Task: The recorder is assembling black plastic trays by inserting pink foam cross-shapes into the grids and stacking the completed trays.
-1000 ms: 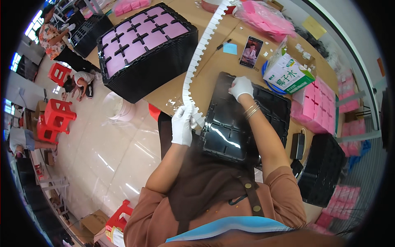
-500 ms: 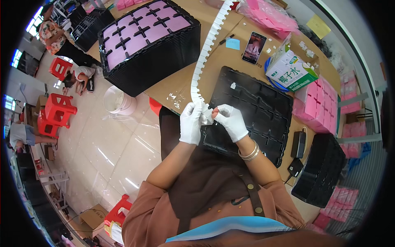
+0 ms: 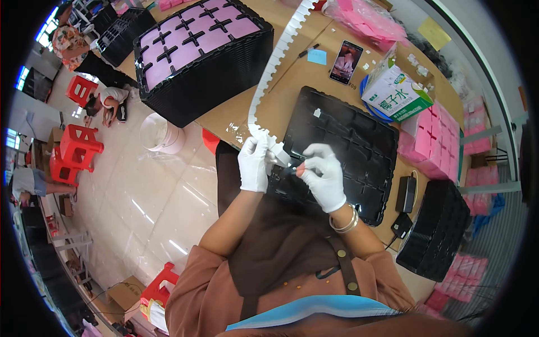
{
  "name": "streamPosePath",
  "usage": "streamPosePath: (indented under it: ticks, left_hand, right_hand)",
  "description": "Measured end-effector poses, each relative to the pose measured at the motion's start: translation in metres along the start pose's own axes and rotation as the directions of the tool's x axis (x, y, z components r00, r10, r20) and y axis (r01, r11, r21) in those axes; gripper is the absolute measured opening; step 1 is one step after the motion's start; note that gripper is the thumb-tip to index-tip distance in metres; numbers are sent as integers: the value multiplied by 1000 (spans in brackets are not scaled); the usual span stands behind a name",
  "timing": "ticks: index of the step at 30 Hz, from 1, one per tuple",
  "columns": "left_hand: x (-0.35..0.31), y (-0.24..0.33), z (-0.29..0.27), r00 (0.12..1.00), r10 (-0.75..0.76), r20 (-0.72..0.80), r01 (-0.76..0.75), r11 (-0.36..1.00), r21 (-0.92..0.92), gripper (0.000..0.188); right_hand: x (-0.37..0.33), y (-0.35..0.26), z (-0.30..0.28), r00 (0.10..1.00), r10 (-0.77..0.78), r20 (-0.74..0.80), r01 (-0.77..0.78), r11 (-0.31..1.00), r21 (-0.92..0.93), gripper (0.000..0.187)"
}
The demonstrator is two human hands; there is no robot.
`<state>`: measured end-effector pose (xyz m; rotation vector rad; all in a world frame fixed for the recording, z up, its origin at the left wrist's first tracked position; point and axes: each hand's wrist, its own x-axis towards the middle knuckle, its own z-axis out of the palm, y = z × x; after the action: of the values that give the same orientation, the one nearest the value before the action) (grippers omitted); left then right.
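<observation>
A long white strip with a notched edge (image 3: 268, 76) curves down from the top of the view. My left hand (image 3: 254, 167), in a white glove, is closed on its lower end. My right hand (image 3: 327, 178), gloved with a bare fingertip showing, is pinched just right of the strip's end. Something small and dark shows at its fingertips, too small to name. Both hands are over the near left corner of a black plastic tray with shallow compartments (image 3: 345, 132). A small white piece (image 3: 317, 113) lies on the tray.
Back left stands a tall stack of black trays (image 3: 208, 92) with lilac sheets on top. A phone (image 3: 346, 63), a cut-open carton (image 3: 398, 95), pink packs (image 3: 431, 143) and a black adapter (image 3: 406, 194) line the right. A white bucket (image 3: 161, 133) stands on the floor.
The strip's lower part has shifted left and its end now points toward my right hand. My right hand has moved slightly right and down, away from my left.
</observation>
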<state>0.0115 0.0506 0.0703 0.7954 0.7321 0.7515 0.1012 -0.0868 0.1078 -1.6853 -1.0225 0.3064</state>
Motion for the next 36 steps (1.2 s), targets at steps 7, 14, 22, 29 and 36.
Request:
streamPosePath:
  ticks: [7,14,22,29,36]
  left_hand:
    - [-14,15,10,997,34,71,-38,998,47,13]
    - [-17,6,9,992,15,127,-29,993,111,16]
    - [4,17,24,867,-324,379,360,933,-27,14]
    - [14,1,40,947,-238,218,221,970,100,13]
    - [11,4,25,957,-154,245,126,984,126,19]
  right_hand:
    - [-2,31,17,975,189,115,-72,764,-641,24]
    - [23,18,15,929,352,111,-364,825,433,15]
    - [6,25,5,927,372,-39,-331,865,376,6]
    - [3,8,-41,908,-86,-410,32,990,-137,10]
    - [32,167,-210,805,437,-401,-592,638,-493,9]
